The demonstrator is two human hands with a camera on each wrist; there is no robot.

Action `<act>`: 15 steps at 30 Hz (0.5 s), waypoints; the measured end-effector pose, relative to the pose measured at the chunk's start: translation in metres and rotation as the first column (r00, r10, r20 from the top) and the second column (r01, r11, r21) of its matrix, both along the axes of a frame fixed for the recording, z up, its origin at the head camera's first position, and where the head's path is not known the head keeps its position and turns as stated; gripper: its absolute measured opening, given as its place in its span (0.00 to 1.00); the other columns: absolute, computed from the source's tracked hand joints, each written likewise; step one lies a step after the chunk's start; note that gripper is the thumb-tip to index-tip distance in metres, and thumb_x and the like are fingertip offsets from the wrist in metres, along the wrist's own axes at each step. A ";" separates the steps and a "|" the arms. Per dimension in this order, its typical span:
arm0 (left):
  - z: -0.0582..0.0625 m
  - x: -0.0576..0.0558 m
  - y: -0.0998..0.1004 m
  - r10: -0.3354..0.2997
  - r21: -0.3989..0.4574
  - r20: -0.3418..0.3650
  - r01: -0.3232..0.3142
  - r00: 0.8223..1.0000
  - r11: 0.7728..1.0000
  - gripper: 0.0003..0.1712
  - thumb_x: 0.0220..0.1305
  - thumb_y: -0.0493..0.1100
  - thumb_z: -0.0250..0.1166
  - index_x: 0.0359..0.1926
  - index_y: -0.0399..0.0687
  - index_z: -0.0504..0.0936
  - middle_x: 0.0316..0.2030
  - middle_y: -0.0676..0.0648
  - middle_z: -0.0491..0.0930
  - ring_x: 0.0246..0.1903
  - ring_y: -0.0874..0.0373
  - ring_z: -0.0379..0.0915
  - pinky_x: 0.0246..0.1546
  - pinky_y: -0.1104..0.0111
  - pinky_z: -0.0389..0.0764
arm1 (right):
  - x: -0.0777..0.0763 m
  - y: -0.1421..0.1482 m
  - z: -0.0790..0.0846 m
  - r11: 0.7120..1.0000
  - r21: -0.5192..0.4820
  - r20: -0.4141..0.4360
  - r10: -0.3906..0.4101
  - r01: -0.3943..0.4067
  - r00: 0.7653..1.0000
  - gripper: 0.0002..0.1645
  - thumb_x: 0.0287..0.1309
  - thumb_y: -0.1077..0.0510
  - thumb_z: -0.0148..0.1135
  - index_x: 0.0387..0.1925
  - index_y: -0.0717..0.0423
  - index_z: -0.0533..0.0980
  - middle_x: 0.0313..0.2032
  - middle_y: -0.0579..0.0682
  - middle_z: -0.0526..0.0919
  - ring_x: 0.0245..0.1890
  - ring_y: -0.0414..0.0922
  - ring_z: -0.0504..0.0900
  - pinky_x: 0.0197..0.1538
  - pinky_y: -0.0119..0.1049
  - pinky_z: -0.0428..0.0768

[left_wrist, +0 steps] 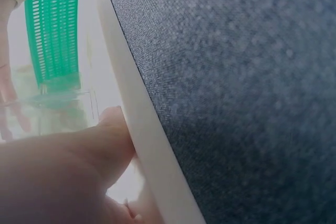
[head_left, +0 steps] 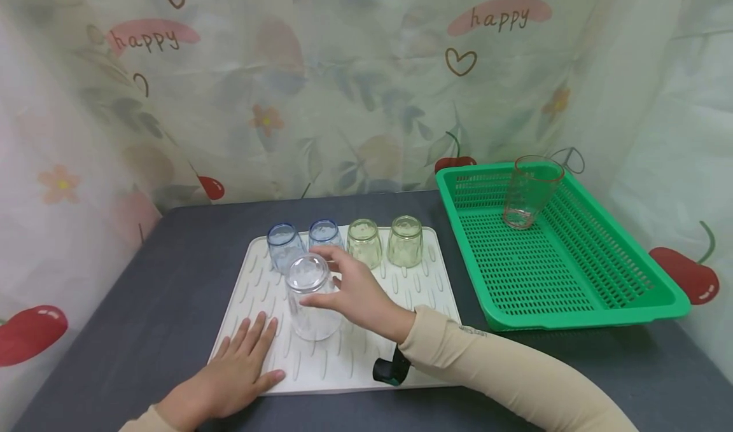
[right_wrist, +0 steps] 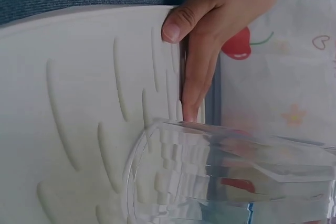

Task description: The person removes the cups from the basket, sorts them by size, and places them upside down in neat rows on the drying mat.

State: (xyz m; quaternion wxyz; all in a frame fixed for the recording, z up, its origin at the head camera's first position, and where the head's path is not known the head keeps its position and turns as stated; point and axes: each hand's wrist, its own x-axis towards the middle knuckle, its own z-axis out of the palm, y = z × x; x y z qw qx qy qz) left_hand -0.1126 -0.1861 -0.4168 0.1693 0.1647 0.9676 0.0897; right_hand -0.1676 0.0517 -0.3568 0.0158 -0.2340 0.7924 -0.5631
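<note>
A tall clear glass (head_left: 314, 325) stands upside down on a white ribbed drying mat (head_left: 355, 368). My right hand (head_left: 361, 292) holds it near its upturned base, thumb on the near side and fingers behind. In the right wrist view the glass (right_wrist: 236, 177) lies across the lower right; none of my right fingers show there. My left hand (head_left: 237, 362) rests on the mat's near left part with fingers spread. Behind the clear glass stand two blue glasses (head_left: 283, 244) and two green glasses (head_left: 406, 244), all upside down.
To the right, a green plastic basket (head_left: 481, 279) sits on the dark grey tabletop (head_left: 177, 260). A clear glass with a reddish rim (head_left: 523, 196) stands upright at its far end. Patterned curtains (head_left: 355, 88) hang behind and at both sides.
</note>
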 end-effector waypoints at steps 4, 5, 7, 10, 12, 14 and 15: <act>-0.001 -0.001 0.000 0.003 -0.010 0.014 -0.003 1.000 1.000 0.51 0.65 0.66 0.54 0.75 0.39 0.48 0.75 0.32 0.41 0.73 0.31 0.33 0.63 0.32 0.45 | -0.002 -0.002 0.001 0.999 0.038 -0.006 0.002 -0.001 1.000 0.43 0.48 0.57 0.76 0.66 0.54 0.66 0.63 0.49 0.73 0.61 0.48 0.75 0.61 0.43 0.75; -0.001 -0.001 0.000 0.004 -0.009 0.017 -0.004 1.000 1.000 0.51 0.65 0.66 0.54 0.75 0.39 0.48 0.75 0.32 0.41 0.73 0.31 0.33 0.63 0.31 0.45 | -0.002 -0.003 0.001 0.999 0.053 -0.007 0.001 0.000 1.000 0.43 0.48 0.57 0.76 0.66 0.54 0.66 0.64 0.49 0.73 0.61 0.48 0.74 0.60 0.42 0.75; -0.002 -0.002 0.000 0.008 -0.010 0.021 -0.008 1.000 1.000 0.51 0.65 0.67 0.54 0.75 0.40 0.48 0.75 0.33 0.40 0.73 0.31 0.33 0.63 0.32 0.44 | -0.002 -0.003 0.002 0.997 0.076 -0.010 0.003 -0.002 1.000 0.44 0.49 0.56 0.75 0.66 0.53 0.66 0.64 0.49 0.72 0.62 0.50 0.74 0.59 0.42 0.76; -0.002 -0.001 -0.001 0.004 -0.003 0.013 -0.004 1.000 1.000 0.51 0.65 0.67 0.55 0.75 0.39 0.48 0.75 0.32 0.41 0.73 0.31 0.33 0.63 0.31 0.45 | -0.003 -0.004 0.003 0.995 0.104 -0.011 0.003 -0.002 1.000 0.44 0.49 0.54 0.76 0.66 0.52 0.66 0.64 0.48 0.72 0.61 0.51 0.74 0.57 0.42 0.77; -0.003 -0.001 -0.001 0.003 -0.004 0.008 -0.003 1.000 1.000 0.51 0.65 0.67 0.55 0.75 0.39 0.48 0.75 0.32 0.41 0.73 0.31 0.33 0.63 0.31 0.45 | -0.004 -0.004 0.002 0.994 0.105 -0.002 0.005 -0.005 1.000 0.44 0.48 0.53 0.76 0.66 0.51 0.66 0.64 0.47 0.72 0.61 0.51 0.74 0.56 0.42 0.78; -0.003 -0.001 -0.001 0.002 -0.005 0.004 -0.002 1.000 1.000 0.51 0.65 0.66 0.55 0.75 0.39 0.48 0.75 0.32 0.41 0.73 0.31 0.34 0.63 0.31 0.45 | -0.005 -0.004 0.002 0.995 0.104 0.014 0.006 -0.007 1.000 0.44 0.48 0.53 0.76 0.66 0.49 0.66 0.64 0.46 0.72 0.61 0.51 0.75 0.53 0.41 0.79; -0.003 -0.001 -0.001 0.003 -0.007 0.005 -0.003 1.000 1.000 0.51 0.65 0.66 0.55 0.75 0.39 0.48 0.75 0.33 0.41 0.73 0.31 0.33 0.63 0.31 0.45 | -0.006 -0.004 0.002 0.995 0.104 0.018 0.007 -0.009 1.000 0.44 0.48 0.52 0.76 0.66 0.49 0.66 0.64 0.46 0.72 0.61 0.51 0.75 0.53 0.40 0.80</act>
